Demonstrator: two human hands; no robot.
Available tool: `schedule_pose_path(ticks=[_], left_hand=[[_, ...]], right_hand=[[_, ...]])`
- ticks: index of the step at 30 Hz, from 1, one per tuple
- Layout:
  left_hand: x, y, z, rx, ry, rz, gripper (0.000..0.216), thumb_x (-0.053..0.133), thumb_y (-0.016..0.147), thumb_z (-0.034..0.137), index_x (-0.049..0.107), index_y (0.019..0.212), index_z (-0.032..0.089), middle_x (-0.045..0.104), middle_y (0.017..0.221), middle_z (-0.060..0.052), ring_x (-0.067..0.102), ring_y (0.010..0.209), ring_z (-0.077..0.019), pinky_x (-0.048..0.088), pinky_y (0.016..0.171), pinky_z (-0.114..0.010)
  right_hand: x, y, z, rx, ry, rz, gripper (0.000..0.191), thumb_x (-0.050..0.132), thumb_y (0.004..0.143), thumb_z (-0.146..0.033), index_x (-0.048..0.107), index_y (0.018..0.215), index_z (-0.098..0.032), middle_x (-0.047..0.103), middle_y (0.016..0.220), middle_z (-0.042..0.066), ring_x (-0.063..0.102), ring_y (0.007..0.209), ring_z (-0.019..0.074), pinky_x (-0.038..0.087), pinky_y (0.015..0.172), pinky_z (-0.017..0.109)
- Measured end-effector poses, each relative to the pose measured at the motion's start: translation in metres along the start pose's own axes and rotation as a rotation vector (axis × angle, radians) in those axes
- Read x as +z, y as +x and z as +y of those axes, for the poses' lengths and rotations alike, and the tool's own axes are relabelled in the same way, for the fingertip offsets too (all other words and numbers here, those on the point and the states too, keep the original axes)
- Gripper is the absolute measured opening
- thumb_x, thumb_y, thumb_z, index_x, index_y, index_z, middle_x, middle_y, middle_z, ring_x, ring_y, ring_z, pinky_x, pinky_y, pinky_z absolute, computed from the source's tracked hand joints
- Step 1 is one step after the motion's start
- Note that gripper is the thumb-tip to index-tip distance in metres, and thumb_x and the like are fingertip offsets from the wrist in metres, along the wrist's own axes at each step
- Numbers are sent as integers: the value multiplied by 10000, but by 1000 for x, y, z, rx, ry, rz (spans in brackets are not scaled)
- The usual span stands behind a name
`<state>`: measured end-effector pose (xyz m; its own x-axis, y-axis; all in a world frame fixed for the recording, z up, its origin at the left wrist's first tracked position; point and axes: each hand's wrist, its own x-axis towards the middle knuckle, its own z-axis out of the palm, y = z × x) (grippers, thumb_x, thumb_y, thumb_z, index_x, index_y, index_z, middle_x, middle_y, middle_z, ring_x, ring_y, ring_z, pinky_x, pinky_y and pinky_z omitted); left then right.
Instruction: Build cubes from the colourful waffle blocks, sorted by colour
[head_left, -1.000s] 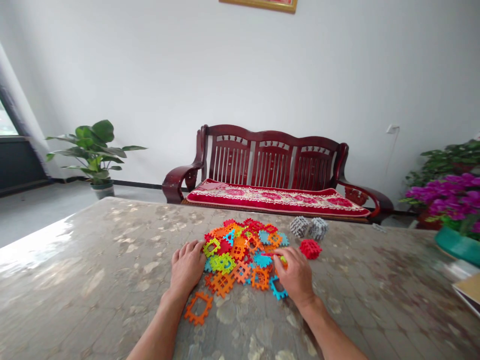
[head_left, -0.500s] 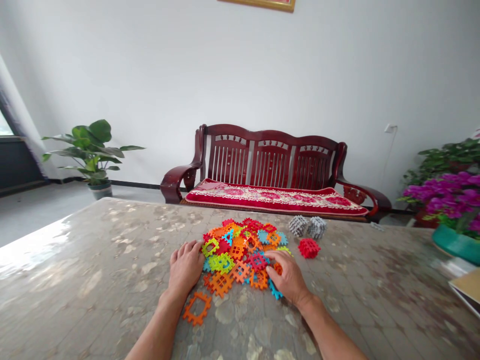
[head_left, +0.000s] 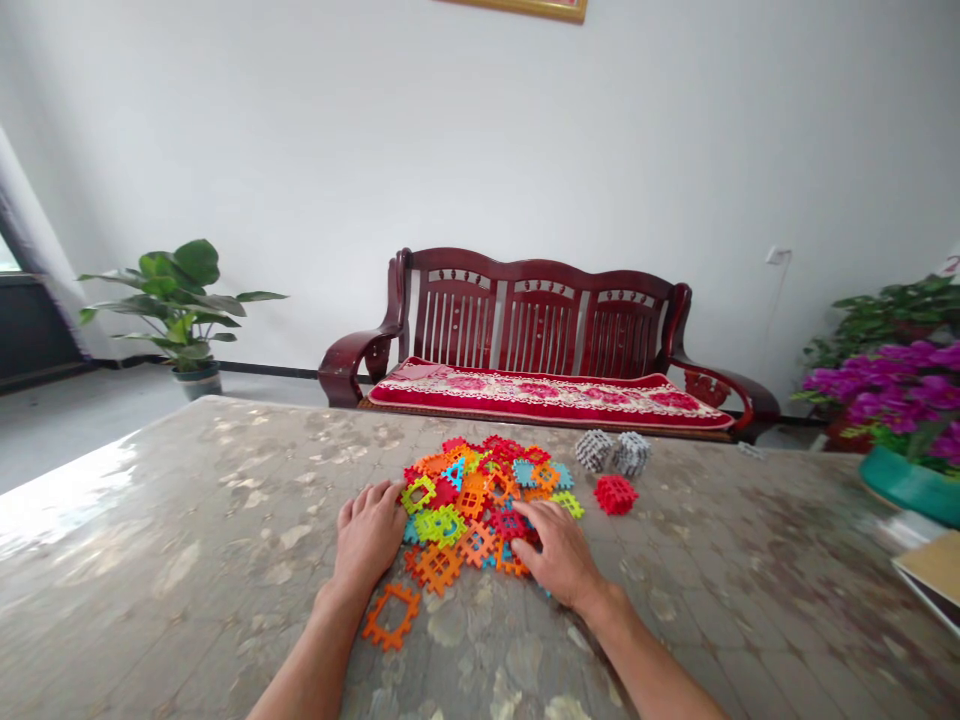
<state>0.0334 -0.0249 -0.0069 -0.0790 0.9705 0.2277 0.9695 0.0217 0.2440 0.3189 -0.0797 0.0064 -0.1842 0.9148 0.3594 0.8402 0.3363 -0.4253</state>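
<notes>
Right hand (head_left: 559, 552) shifted left | fingers (head_left: 538, 513) parted (left hand (head_left: 369, 532): can't tell) | pieces (head_left: 445, 490), mottled table (head_left: 225, 580), wooden bench (head_left: 456, 318)

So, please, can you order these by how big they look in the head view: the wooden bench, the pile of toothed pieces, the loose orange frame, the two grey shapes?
1. Wooden bench
2. Pile of toothed pieces
3. Loose orange frame
4. Left grey shape and right grey shape: too alike to rank

Bright notched pieces (head_left: 472, 495) lie loosely heaped, overlapping.
</notes>
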Motion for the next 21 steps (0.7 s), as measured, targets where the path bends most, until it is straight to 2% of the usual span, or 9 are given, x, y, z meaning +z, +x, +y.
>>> schedule_pose_path(ticks=[5,12,21], left_hand=[[-1,0,0,-1,-9,-20,471,345,930,262,582,1337,255,566,1434,-69,436,1367,-258,279,1144,-485],[0,0,0,-2,-20,-8,465,358,923,260,591,1325,273,576,1423,-64,439,1358,-250,274,1138,-477],[-2,0,-1,7,-5,-20,469,334,936,265,594,1326,277,579,1417,-65,466,1338,-249,295,1126,-467]], right_hand=[[2,0,1,-19,5,43,357,597,816,-218,668,1166,-224,706,1123,59,605,1071,220,443,985,370],[-1,-1,1,-65,-2,155,359,627,783,-224,671,1140,-242,704,1073,58,610,1016,241,470,936,398],[-7,-3,18,-19,-75,368,377,632,781,-212,651,1158,-211,680,1082,78,586,1032,252,456,953,415]])
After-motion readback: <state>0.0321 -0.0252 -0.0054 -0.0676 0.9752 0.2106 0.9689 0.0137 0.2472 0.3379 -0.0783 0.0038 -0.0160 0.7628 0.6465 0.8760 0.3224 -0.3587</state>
